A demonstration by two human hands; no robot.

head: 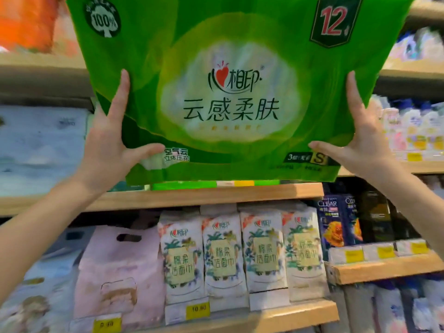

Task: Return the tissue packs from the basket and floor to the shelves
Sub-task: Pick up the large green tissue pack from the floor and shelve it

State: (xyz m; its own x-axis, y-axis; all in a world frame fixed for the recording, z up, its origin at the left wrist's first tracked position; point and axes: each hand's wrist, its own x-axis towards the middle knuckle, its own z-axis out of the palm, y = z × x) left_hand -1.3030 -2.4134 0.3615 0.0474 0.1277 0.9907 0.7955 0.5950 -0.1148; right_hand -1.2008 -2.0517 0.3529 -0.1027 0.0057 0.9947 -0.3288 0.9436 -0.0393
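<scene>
A large green tissue pack [230,87] with a white oval, dark lettering and a red "12" fills the upper middle of the head view. I hold it up in front of the shelves, its lower edge just above a wooden shelf board [204,195]. My left hand [110,143] grips its lower left side, fingers spread up the face and thumb under the front. My right hand [360,138] grips the lower right side the same way. The shelf space behind the pack is hidden.
Below the board stand several white face-towel packs [242,255] and a pink handled pack [120,267]. Pale blue tissue packs [40,150] fill the left shelf. Dark shampoo bottles [336,224] and pastel bottles [413,131] sit on the right shelves. Yellow price tags line the edges.
</scene>
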